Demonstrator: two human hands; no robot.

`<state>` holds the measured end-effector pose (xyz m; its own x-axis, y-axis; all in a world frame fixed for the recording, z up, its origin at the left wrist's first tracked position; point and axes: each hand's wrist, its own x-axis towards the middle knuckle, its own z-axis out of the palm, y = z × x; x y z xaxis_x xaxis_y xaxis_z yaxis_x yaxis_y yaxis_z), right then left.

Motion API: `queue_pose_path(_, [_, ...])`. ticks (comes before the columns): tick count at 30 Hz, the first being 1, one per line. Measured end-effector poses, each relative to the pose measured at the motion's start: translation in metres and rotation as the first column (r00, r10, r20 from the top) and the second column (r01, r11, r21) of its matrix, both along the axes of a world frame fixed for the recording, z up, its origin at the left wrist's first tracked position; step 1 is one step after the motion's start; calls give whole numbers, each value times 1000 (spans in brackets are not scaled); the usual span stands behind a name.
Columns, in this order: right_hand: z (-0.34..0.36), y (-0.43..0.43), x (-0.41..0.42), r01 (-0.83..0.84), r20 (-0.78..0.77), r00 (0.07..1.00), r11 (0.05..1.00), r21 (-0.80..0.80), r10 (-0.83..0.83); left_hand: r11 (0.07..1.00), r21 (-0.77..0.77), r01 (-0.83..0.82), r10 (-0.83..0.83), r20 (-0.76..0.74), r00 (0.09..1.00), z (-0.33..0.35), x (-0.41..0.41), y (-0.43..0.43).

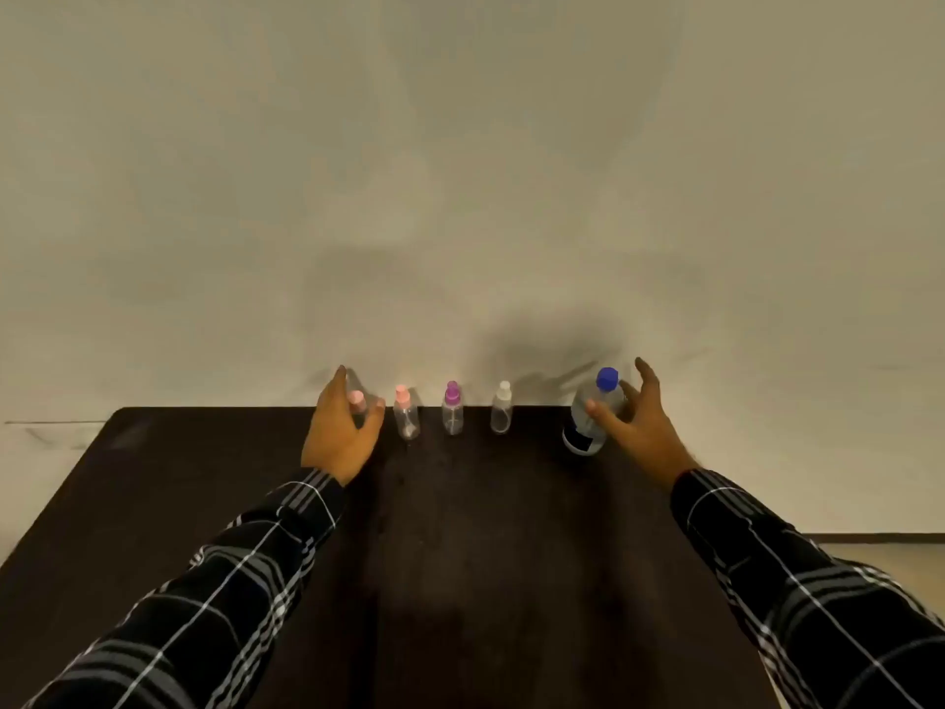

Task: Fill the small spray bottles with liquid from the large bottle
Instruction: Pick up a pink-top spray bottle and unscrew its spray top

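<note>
Along the far edge of the dark table (204,504) stands a row of small clear spray bottles. The leftmost has a pink cap (357,399) and sits between the thumb and straight fingers of my left hand (340,432), which cups around it without closing. The others have a pink cap (406,414), a purple cap (452,409) and a white cap (501,409). The large clear bottle (588,422) with a blue cap stands upright at the right. My right hand (639,422) is spread around it, thumb across its front, fingers straight behind.
A plain pale wall (460,197) rises right behind the table's far edge. The near half of the dark tabletop lies between my two plaid sleeves. Pale floor (895,555) shows past the table's right edge.
</note>
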<state>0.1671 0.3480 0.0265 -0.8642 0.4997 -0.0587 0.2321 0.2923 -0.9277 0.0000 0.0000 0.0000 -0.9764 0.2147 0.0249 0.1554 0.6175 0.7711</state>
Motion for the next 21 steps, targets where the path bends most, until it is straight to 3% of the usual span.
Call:
queue_pose_path(2, [-11, 0, -2, -23, 4, 1000, 1000, -1, 23, 999, 32, -23, 21, 44, 999, -8, -1, 3])
queue_pose_path(10, [-49, 6, -13, 4, -71, 998, 997, 73, 2, 991, -72, -111, 105, -83, 991, -27, -1, 1])
queue_pose_path(21, [-54, -22, 44, -148, -93, 983, 982, 120, 159, 986, -152, 61, -95, -224, 970, -43, 61, -42])
